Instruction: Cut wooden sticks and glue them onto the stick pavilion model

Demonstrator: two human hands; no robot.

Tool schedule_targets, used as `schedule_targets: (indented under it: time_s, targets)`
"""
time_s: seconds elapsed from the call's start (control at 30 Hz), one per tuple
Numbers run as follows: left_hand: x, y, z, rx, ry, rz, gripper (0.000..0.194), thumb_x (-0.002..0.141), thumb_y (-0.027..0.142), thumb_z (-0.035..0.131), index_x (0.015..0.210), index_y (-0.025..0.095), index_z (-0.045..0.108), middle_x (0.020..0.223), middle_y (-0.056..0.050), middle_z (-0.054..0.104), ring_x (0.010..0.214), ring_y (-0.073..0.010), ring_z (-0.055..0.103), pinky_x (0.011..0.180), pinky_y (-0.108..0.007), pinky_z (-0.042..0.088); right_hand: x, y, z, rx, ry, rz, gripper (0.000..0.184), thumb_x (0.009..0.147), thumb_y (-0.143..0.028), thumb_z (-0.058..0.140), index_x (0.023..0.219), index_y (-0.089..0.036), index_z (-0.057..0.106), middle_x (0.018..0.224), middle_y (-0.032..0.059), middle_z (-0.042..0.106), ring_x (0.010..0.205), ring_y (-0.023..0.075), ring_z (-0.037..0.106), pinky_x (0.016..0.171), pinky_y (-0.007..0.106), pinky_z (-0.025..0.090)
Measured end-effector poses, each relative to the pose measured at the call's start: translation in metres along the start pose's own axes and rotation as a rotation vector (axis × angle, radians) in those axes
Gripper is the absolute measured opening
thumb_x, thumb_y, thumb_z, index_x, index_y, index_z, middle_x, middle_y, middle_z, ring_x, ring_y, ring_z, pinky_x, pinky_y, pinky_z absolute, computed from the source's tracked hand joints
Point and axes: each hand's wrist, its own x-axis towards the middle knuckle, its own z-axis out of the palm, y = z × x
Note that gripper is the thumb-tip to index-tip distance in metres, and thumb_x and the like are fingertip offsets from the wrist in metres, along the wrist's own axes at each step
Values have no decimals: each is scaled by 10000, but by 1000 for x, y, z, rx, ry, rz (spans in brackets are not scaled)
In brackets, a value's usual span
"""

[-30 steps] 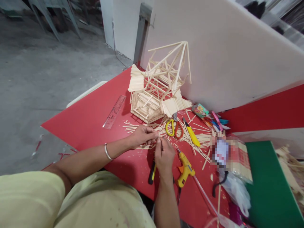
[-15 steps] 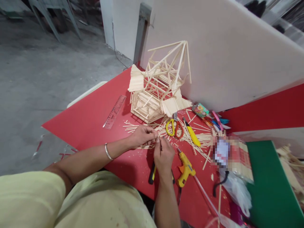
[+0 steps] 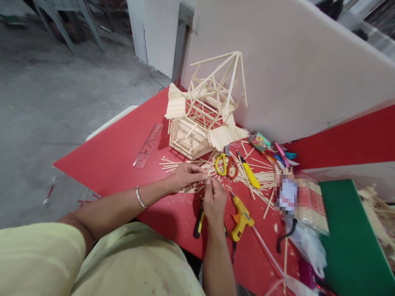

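Note:
My left hand (image 3: pixel 187 177) and my right hand (image 3: pixel 215 197) meet over the red table, thumbs and fingertips pinched close together. Whatever lies between the fingertips is too small to make out. Behind them stands a model built of thin wooden sticks (image 3: pixel 193 142), with an open frame on top. Loose wooden sticks (image 3: pixel 168 165) and small chips lie scattered around my hands. Under my right wrist is a black and yellow-handled tool (image 3: pixel 199 224), partly hidden. A yellow glue gun (image 3: pixel 242 218) lies right of my right hand, a clear glue stick trailing from its back.
Scissors (image 3: pixel 226 165) with yellow and red handles and a yellow cutter knife (image 3: pixel 251 176) lie among the sticks. A clear ruler (image 3: pixel 148 146) rests at left. Right are a packet of sticks (image 3: pixel 316 205), a plastic bag (image 3: pixel 310 248) and a green board (image 3: pixel 345 230). A white wall (image 3: pixel 277 74) stands behind.
My right hand has shifted slightly to the right, and the fingertips of both hands sit a little farther right. The black and yellow tool shows more. The objects on the table stay put.

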Motion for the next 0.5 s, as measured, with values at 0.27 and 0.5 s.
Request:
schedule_targets:
  time_s: [0.27,0.5]
  targets:
    - [-1,1,0,74,35,26,312,752,401,726,862,109,718,431,53,507,350,-53,382,361,-176,254,-1,-6,3,133,3,126,288,946,-405,477,840,-195,642,715,-13,602,680,138,521,660,254,391]
    - [-1,3,-1,-22,-46,25,313,733,422,748,821,124,713,461,48,518,384,-48,411,403,-175,296,0,-10,1,227,-5,165,318,933,-440,488,843,-190,664,726,-9,635,670,142,531,651,258,403]
